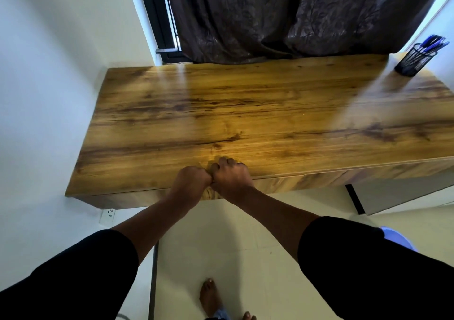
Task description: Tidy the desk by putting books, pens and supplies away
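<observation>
A wooden desk (pixel 258 103) fills the middle of the view, its top bare except for a black mesh pen holder (pixel 415 59) at the far right corner with several blue pens (pixel 433 41) standing in it. My left hand (pixel 190 182) and my right hand (pixel 231 177) rest as fists at the desk's front edge, knuckles touching each other. Neither fist shows anything held inside it. No books are in view.
A dark curtain (pixel 282 17) hangs behind the desk over a window frame (pixel 159 14). A white wall stands at the left with a socket (pixel 107 215) under the desk. A white drawer unit (pixel 398 195) sits under the right side. My bare feet (pixel 211 297) stand on tile floor.
</observation>
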`<state>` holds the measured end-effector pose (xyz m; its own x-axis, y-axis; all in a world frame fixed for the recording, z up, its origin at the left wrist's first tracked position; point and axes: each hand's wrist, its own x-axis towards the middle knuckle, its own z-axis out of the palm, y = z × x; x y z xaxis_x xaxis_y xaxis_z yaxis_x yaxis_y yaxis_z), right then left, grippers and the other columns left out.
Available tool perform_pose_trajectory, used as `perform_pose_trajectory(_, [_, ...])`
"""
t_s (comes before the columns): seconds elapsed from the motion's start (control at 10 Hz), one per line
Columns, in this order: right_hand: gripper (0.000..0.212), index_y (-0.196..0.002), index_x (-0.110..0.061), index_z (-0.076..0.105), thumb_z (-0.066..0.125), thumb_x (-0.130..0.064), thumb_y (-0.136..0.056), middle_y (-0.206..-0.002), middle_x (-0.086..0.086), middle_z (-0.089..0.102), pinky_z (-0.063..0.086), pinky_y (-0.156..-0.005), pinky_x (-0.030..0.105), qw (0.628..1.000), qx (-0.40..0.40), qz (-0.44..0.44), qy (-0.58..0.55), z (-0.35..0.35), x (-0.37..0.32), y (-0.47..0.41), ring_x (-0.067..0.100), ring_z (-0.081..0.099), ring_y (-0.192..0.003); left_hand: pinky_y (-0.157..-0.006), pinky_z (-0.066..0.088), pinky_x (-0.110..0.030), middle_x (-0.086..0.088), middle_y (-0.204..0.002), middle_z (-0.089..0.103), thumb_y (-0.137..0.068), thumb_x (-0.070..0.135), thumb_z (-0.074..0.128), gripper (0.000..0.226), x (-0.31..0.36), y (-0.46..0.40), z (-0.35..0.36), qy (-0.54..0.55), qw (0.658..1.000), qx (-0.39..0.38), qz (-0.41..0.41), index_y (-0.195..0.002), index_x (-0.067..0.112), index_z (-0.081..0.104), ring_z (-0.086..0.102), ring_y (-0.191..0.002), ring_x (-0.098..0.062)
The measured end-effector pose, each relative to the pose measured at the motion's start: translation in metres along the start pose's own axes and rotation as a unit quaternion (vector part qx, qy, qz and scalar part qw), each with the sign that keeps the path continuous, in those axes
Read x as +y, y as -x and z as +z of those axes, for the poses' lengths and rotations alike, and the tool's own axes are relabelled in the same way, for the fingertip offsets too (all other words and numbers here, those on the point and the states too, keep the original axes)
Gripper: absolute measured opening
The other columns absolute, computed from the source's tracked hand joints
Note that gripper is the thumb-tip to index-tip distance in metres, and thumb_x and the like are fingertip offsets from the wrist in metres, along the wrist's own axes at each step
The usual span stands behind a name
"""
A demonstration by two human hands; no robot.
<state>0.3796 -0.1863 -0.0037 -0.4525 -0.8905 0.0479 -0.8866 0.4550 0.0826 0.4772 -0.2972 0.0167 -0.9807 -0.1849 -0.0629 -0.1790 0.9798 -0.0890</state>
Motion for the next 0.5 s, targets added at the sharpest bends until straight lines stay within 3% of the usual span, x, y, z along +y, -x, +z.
perform_pose_trajectory(0.2, [0.04,-0.092,-0.019,0.069,0.079,-0.051,-0.072,-0.087,0.007,0.065,0.048,-0.052,0.03,1.0,0.01,0.001,0.006,0.001,-0.001,0.001,0.025,0.066,-0.072,-0.04,0.042,-0.021,0.003,-0.054,0.064,-0.048,0.015,0.097,0.027,-0.005,-0.002,0.005,0.014,0.999,0.008,0.04,-0.057,0.023,0.072,0.06,-0.042,-0.017])
perform_pose_trajectory(0.3, [0.037,-0.091,-0.017,0.068,0.079,-0.047,-0.072,-0.086,0.008,0.066,0.047,-0.052,0.029,1.0,-0.001,0.013,-0.019,-0.003,-0.002,0.002,0.026,0.066,-0.071,-0.041,0.039,-0.019,0.003,-0.052,0.063,-0.044,0.016,0.097,0.029,-0.005,0.001,0.011,0.02,0.997,0.013,0.072,-0.054,0.022,0.07,0.059,-0.041,-0.018])
perform_pose_trajectory(0.4, [0.036,-0.101,-0.016,0.067,0.073,-0.045,-0.08,-0.098,0.01,0.066,0.05,-0.057,0.033,0.999,-0.012,0.011,-0.038,-0.011,0.001,-0.001,0.029,0.068,-0.082,-0.041,0.04,-0.019,0.002,-0.049,0.06,-0.044,0.018,0.095,0.03,-0.013,-0.001,0.018,-0.005,0.994,0.021,0.107,-0.049,0.019,0.065,0.057,-0.04,-0.02])
perform_pose_trajectory(0.5, [0.037,-0.114,-0.017,0.064,0.065,-0.045,-0.088,-0.115,0.011,0.064,0.054,-0.073,0.038,0.998,-0.047,0.002,-0.049,-0.021,0.002,0.001,0.031,0.066,-0.101,-0.042,0.041,-0.02,0.0,-0.049,0.057,-0.066,0.04,0.068,0.029,-0.024,0.003,0.015,0.038,0.987,0.039,0.15,-0.05,0.018,0.061,0.055,-0.04,-0.023])
